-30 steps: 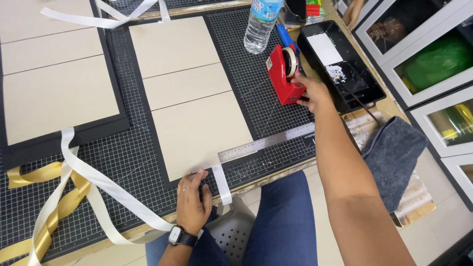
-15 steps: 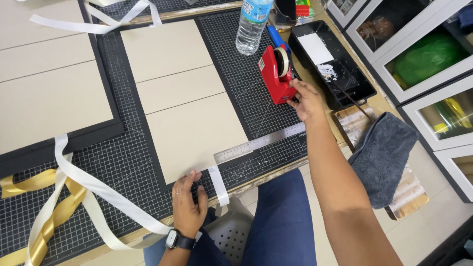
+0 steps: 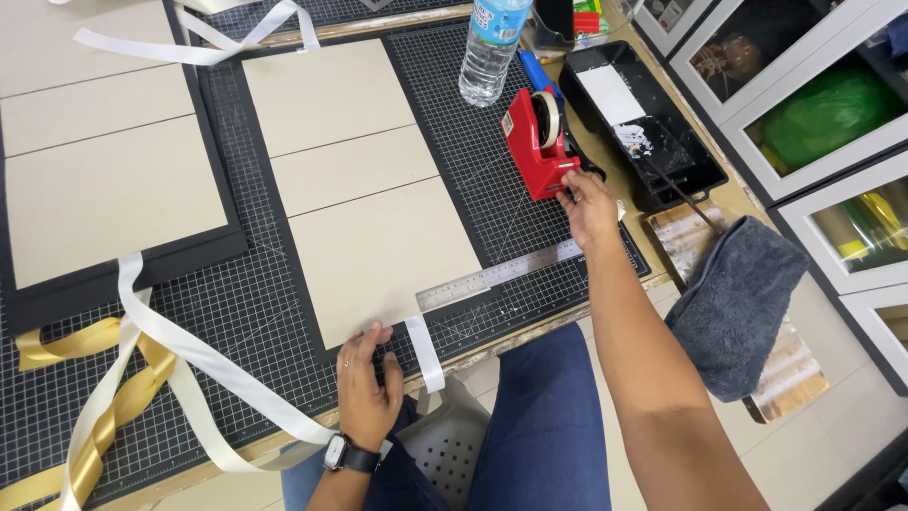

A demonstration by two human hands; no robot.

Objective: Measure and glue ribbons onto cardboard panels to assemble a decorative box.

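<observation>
Here the person is sitting at a table [image 3: 530, 326] covered by a black cutting mat with a white grid [image 3: 236, 312]. The left hand [image 3: 367, 386], wearing a dark wristwatch [image 3: 348, 457], is lying flat on the mat at the near edge of a large beige cardboard panel [image 3: 383, 255], its fingers spread and pressing down rather than pinching anything. Just beside that hand, a short strip of white ribbon [image 3: 425, 353] is running from the panel's lower corner over the table's edge.

The right hand [image 3: 588, 203] is reaching out to a red plastic tape dispenser [image 3: 537, 144] standing on the mat near its far right side. The fingertips are closing together at the dispenser's front end, at the cutter; I cannot tell whether tape is caught between them. A metal ruler [image 3: 492, 276] is lying at a slant between the two hands, one end touching the cardboard panel.

Behind the dispenser a clear plastic water bottle [image 3: 490, 47] is standing upright, and to its right a black rectangular tray [image 3: 695, 156] is sitting with white glue smears inside and a thin brush handle sticking out. A folded grey cloth [image 3: 738, 303] is lying off the mat on the right. Two more beige panels are lying edge to edge above the near one, and another set on black backing [image 3: 203, 248] is lying at the left. Long white ribbon [image 3: 189, 355] and gold ribbon [image 3: 66, 345] are trailing across the mat's near left corner.
</observation>
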